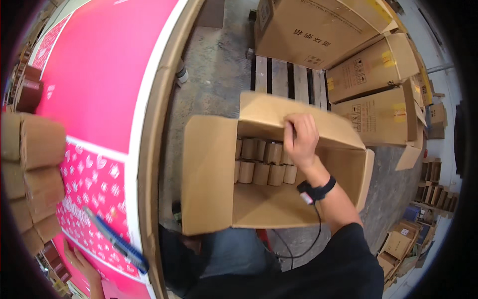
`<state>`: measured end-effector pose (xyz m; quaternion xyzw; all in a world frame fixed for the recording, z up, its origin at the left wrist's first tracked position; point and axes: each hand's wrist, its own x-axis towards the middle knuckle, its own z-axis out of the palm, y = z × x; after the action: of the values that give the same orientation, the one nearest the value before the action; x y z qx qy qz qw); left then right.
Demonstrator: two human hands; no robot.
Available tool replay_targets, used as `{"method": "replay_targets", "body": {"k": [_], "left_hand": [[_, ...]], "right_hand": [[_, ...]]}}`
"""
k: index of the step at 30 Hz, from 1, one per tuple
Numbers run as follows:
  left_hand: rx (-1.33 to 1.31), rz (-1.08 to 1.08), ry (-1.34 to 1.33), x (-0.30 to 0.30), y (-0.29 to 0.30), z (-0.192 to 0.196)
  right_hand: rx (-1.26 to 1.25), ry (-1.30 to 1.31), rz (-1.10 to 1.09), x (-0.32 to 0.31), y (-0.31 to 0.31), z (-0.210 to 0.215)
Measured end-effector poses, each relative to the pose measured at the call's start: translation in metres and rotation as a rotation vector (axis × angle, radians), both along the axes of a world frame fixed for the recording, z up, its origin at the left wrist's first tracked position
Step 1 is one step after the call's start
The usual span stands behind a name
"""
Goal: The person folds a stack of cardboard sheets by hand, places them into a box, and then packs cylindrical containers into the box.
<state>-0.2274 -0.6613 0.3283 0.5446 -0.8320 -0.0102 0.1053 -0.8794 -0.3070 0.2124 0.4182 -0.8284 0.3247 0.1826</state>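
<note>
An open cardboard box [279,212] stands in front of me with its flaps spread. My right hand [301,137] has its fingers curled over the box's far flap [269,107]; the forearm reaches across the box opening. Inside, against the far side, sit two rows of several brown cylinder-shaped pieces [261,173]; my hand hides some of them. At the lower left, my left hand [79,263] lies flat with fingers stretched on the pink-covered table [107,74]. A blue utility knife [117,241] rests on the patterned part of that cover, right of the hand.
Brown block-like bundles [42,144] are stacked along the table's left side. Large cartons [308,32] stand on a wooden pallet [279,77] at the far right. A cable [318,234] hangs from my right wrist device. Shelves [435,192] line the right wall.
</note>
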Motion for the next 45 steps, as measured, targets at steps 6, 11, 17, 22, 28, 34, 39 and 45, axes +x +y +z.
{"method": "replay_targets", "body": {"k": [6,11,17,22,28,34,39,45], "left_hand": [[0.137,0.126,0.288,0.022,0.008,0.025],[0.119,-0.107,0.101,-0.085,0.018,0.038],[-0.066,-0.147,-0.234,0.036,-0.003,0.044],[0.026,0.167,-0.146,-0.04,0.015,0.045],[-0.072,-0.006,-0.097,0.002,-0.001,0.038],[-0.164,-0.391,-0.325,0.029,-0.014,0.038],[0.084,0.216,0.138,-0.051,0.018,0.041],[0.042,0.089,0.076,-0.028,0.021,0.039]], "right_hand": [[0.315,-0.424,0.494,0.078,0.029,-0.065],[0.916,-1.03,-0.238,0.001,0.107,-0.251],[1.056,-1.102,-0.471,0.021,0.14,-0.342],[1.041,-1.09,-0.527,0.024,0.143,-0.341],[1.059,-1.135,-0.52,-0.003,0.135,-0.344],[1.078,-1.147,-0.527,-0.017,0.134,-0.356],[1.097,-1.149,-0.543,-0.016,0.15,-0.363],[1.105,-1.142,-0.532,-0.013,0.159,-0.374]]}}
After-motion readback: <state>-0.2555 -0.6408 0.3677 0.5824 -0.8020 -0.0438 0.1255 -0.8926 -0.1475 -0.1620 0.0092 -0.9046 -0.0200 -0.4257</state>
